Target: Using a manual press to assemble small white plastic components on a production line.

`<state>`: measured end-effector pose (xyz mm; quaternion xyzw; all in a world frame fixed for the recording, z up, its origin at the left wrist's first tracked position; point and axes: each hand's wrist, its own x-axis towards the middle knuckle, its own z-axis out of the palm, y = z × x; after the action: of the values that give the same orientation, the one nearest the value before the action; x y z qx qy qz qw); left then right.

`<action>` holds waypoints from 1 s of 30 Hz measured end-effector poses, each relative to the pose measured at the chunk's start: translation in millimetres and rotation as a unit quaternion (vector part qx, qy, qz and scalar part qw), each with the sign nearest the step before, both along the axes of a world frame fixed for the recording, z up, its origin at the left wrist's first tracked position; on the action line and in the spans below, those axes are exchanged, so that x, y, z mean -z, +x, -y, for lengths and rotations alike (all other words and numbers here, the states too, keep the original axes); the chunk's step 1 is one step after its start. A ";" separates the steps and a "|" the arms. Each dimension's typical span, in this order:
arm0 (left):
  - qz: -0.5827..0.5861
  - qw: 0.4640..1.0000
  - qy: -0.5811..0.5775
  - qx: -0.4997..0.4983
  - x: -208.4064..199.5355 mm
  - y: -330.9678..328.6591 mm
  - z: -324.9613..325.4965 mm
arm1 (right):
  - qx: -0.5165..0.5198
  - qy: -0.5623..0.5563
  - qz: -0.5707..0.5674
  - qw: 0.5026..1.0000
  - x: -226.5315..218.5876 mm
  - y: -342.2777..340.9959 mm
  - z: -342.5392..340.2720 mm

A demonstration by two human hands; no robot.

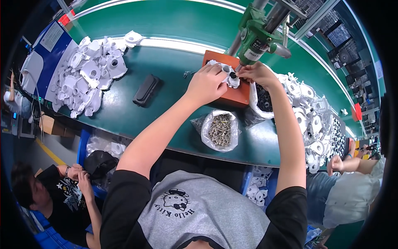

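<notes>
"What sits closest to the camera?"

"The worker's grey shirt with black sleeves (224, 207). Beyond it, both bare arms stretch across a green workbench (124, 120)."

"And the white part (226, 69)?"

"It lies on an orange block (232, 98), under the nose of a green machine head (253, 43). A small black piece (233, 75) shows at its right end."

"How are the hands set?"

"The left hand (207, 85) grasps the white part, fingers bent over its left end and thumb along the near side. The right hand (260, 75) has its fingertips drawn together beside the black piece; whether they pinch it or only touch it, one cannot tell."

"How would the part handle?"

"Probably light and stiff, like moulded plastic, and a little slippery on its smooth faces. Any thin edges might chip under a hard squeeze. The worker would do best to hold it by the outer rim, fingers well away from the machine's tip. The black piece looks small enough to want a fingertip pinch."

"What else is near?"

"A clear bag (205, 135) of screws (220, 130) on the near side, and a heap of similar white parts (89, 74) well off to the left."
</notes>
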<state>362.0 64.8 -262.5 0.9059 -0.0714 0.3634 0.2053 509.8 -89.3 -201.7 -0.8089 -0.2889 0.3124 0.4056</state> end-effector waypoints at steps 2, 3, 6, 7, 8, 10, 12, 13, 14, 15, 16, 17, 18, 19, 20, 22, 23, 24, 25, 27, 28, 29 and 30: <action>-0.005 1.000 0.004 -0.001 -0.1 -0.3 -0.3 | 0.000 -0.005 -0.037 0.999 4.1 8.1 -2.1; -0.002 1.000 0.002 0.002 0.1 0.6 0.5 | 0.001 -0.006 -0.037 0.999 5.8 13.3 -2.8; 0.005 1.000 0.000 0.006 -0.6 2.4 2.1 | -0.039 -0.006 -0.036 0.999 9.8 20.5 -4.2; 0.011 1.000 0.001 0.006 -1.1 2.9 2.6 | -0.035 -0.015 -0.009 0.999 10.2 18.1 -6.1; 0.010 1.000 0.000 0.007 -0.9 4.2 3.2 | -0.030 -0.024 0.017 0.999 10.0 16.7 -6.6; 0.018 1.000 0.002 0.005 -0.3 5.9 3.2 | -0.031 -0.024 0.011 0.999 11.1 17.2 -5.7; 0.008 1.000 -0.001 0.006 -0.1 5.7 1.9 | -0.034 -0.025 0.007 0.999 9.0 19.0 -5.1; -0.001 1.000 -0.004 0.005 0.5 5.0 0.3 | -0.068 -0.021 -0.007 0.997 4.7 20.6 -3.9; -0.001 1.000 -0.004 0.002 2.0 3.7 -1.7 | -0.103 -0.016 -0.021 0.994 -0.3 21.5 -3.0; 0.006 1.000 0.001 -0.002 3.1 1.9 -3.5 | -0.097 0.042 0.025 0.994 -6.1 18.4 0.4; 0.016 1.000 0.005 -0.002 2.4 2.9 -2.5 | -0.043 0.106 -0.018 0.993 -8.0 31.7 10.0; 0.020 1.000 0.003 -0.002 1.3 3.1 -1.2 | 0.009 0.170 -0.060 0.984 -7.1 55.0 22.9; 0.022 1.000 -0.005 0.014 -0.5 8.8 6.2 | 0.040 0.136 0.116 0.983 3.8 103.4 39.0; 0.017 1.000 -0.008 0.009 0.8 5.5 2.3 | -0.020 0.319 0.015 0.947 -19.5 120.4 29.3; 0.019 1.000 -0.004 -0.005 3.0 1.3 -2.1 | 0.196 0.103 0.089 0.971 -61.4 127.0 10.6; 0.011 1.000 -0.002 0.000 -0.2 1.5 1.7 | 0.260 0.465 -0.033 0.846 -122.9 147.1 -10.5; 0.001 1.000 0.002 0.004 -2.6 2.5 2.2 | 0.257 0.465 -0.028 0.847 -133.7 133.3 -16.3; 0.008 1.000 0.002 0.013 0.2 6.3 4.8 | 0.245 0.460 -0.018 0.853 -152.3 172.7 -9.9; 0.003 1.000 0.006 0.004 2.0 2.2 -0.3 | 0.226 0.456 -0.021 0.861 -156.9 180.7 -22.1; -0.005 1.000 0.003 0.000 1.9 -0.9 -3.3 | 0.197 0.446 -0.008 0.873 -176.1 186.1 -27.9; -0.003 1.000 0.005 0.000 2.8 -0.4 -4.8 | 0.183 0.441 -0.001 0.879 -185.0 183.2 -38.6; 0.011 1.000 0.003 0.022 3.2 11.0 8.3 | 0.188 0.430 0.028 0.882 -218.4 242.5 -13.0; 0.009 1.000 0.009 0.006 5.6 6.4 3.7 | 0.168 0.425 0.026 0.889 -220.4 219.0 -27.8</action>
<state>368.4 61.2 -268.1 0.9039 -0.0823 0.3695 0.1989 728.8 -61.5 18.7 -0.6039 -0.2639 0.0660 0.7492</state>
